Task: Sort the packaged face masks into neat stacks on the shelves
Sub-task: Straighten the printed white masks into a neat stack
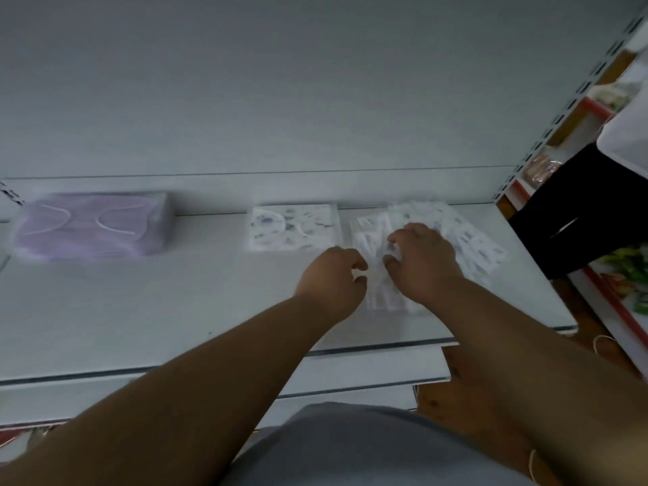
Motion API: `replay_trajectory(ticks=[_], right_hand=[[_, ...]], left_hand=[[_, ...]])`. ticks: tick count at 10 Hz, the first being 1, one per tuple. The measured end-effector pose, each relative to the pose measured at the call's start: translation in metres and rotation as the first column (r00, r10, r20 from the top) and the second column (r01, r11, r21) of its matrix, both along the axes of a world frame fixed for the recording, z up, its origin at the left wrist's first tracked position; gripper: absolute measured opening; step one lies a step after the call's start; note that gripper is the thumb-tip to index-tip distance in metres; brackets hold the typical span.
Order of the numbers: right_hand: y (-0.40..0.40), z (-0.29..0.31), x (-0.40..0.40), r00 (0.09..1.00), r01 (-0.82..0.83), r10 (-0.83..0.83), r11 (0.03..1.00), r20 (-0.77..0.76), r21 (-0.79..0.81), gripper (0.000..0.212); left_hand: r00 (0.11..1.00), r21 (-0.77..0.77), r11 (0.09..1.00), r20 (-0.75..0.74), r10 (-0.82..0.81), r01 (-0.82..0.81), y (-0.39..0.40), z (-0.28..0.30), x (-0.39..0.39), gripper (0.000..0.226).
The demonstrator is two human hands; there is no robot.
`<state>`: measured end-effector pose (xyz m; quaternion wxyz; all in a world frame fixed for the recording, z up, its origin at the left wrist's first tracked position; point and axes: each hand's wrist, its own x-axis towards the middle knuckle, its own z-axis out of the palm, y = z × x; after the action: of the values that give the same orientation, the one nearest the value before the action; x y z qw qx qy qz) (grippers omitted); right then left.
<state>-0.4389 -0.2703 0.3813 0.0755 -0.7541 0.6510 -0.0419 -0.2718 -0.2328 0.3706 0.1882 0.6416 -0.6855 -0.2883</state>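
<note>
A loose heap of clear-wrapped white face masks (466, 236) lies on the right part of the white shelf (140, 310). My right hand (424, 261) rests on top of the heap, fingers curled into the packets. My left hand (333, 278) is at the heap's left edge, fingers bent around the side of a packet. A neat stack of patterned white masks (292, 228) sits just left of the heap. Far left on the shelf is a thick stack of purple masks (91, 224).
A perforated shelf upright (575, 100) bounds the shelf on the right. A person in black trousers (575, 212) stands beyond it, near a red-edged rack of goods (624, 278). Lower shelf edges (350, 377) and brown floor lie beneath my arms.
</note>
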Motion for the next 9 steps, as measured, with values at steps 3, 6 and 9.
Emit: replay_trajectory(ticks=[3, 6, 9], right_hand=[[-0.007, -0.004, -0.056, 0.988, -0.093, 0.079, 0.99, 0.134, 0.108, 0.018], [-0.004, -0.007, -0.074, 0.915, -0.053, 0.01, 0.994, 0.403, 0.095, 0.026], [0.002, 0.005, -0.076, 0.529, -0.006, -0.259, 0.951, 0.808, 0.309, 0.022]], left_hand=[[0.666, 0.432, 0.775, -0.409, 0.624, -0.462, -0.012, 0.004, -0.059, 0.052], [0.364, 0.634, 0.574, -0.443, 0.819, -0.519, -0.023, 0.014, -0.085, 0.018], [0.398, 0.585, 0.614, -0.468, 0.789, -0.53, -0.025, 0.025, -0.107, 0.04]])
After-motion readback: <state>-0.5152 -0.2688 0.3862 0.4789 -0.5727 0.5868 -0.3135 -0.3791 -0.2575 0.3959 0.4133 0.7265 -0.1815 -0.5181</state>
